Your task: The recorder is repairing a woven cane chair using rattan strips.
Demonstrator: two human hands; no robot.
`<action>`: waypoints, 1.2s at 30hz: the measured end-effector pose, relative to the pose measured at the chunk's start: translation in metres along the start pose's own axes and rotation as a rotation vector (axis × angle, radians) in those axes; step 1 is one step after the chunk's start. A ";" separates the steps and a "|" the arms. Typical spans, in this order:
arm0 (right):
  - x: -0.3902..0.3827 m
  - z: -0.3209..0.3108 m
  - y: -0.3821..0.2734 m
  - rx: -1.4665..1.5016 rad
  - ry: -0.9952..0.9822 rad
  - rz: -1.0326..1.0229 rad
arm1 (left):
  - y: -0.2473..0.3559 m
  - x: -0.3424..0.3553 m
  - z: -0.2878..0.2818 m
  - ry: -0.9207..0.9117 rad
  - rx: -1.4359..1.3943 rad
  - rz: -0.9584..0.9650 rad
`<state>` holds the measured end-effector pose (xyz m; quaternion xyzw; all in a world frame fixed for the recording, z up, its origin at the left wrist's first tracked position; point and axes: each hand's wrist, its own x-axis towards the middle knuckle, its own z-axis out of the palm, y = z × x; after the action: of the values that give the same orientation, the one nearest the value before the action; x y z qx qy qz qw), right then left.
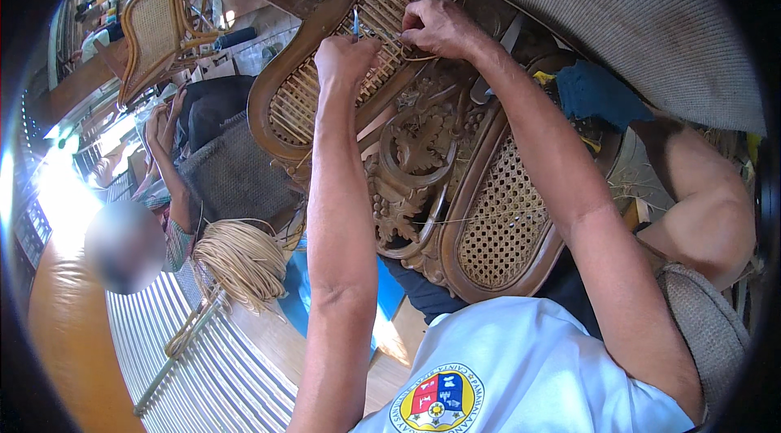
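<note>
Across my lap lies a carved wooden chair back [262, 104] with two rounded panels. Its far panel bears parallel cane strips [294, 104] with gaps between them. Over these strips, my left hand [345, 61] is closed around a slim tool with a pale bluish tip [355, 22]. Just right of it, my right hand [443, 29] pinches a thin cane strand [421, 58], which loops out beside the fingers. Leaf-shaped carving [423, 136] separates the two panels. An open cane mesh [504, 221] fills the nearer one, partly behind my right forearm.
At left, another person [177, 226] sits with raised hands near a cane-backed chair [153, 22]. A coil of cane [236, 258] lies by my left arm. Blue cloth [598, 95] rests right of the chair back. Ribbed woven material [651, 10] borders the upper right.
</note>
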<state>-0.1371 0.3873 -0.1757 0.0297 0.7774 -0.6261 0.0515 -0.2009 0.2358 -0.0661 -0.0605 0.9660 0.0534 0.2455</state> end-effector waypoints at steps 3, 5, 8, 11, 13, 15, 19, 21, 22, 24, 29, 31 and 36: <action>0.001 0.000 0.002 0.015 0.009 -0.010 | 0.010 -0.003 0.006 0.053 0.158 0.041; 0.001 0.002 0.001 0.010 0.003 0.005 | 0.013 -0.006 0.008 0.115 0.236 0.075; 0.000 0.001 0.000 0.004 -0.003 0.019 | 0.008 -0.012 0.007 0.171 0.145 0.063; 0.002 0.002 0.000 0.006 0.001 -0.004 | -0.003 -0.016 0.009 0.234 0.103 0.094; 0.002 0.002 0.003 0.007 0.004 -0.028 | -0.009 -0.017 0.011 0.248 0.026 0.143; 0.002 0.000 -0.003 0.039 -0.059 0.041 | -0.015 -0.019 0.013 0.254 -0.003 0.171; 0.002 0.011 0.008 -0.051 0.029 -0.066 | -0.016 -0.022 0.019 0.255 0.002 0.363; 0.003 0.017 0.003 -0.068 0.052 -0.056 | -0.021 -0.021 0.019 0.273 0.078 0.395; 0.003 0.017 0.001 -0.068 0.051 -0.057 | -0.023 -0.021 0.020 0.289 0.155 0.431; 0.003 0.017 -0.003 -0.059 0.044 -0.025 | -0.026 -0.017 0.014 0.254 0.190 0.447; 0.001 0.022 -0.005 -0.063 0.107 -0.009 | -0.023 -0.015 0.008 0.160 0.098 0.431; 0.002 0.020 -0.005 -0.074 0.131 0.006 | -0.020 -0.013 0.002 0.085 0.130 0.401; 0.009 0.011 -0.001 -0.024 -0.025 0.089 | -0.018 -0.015 -0.003 0.060 0.095 0.370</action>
<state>-0.1459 0.3764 -0.1777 0.0556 0.7822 -0.6141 0.0894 -0.1866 0.2188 -0.0575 0.1282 0.9689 0.0503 0.2054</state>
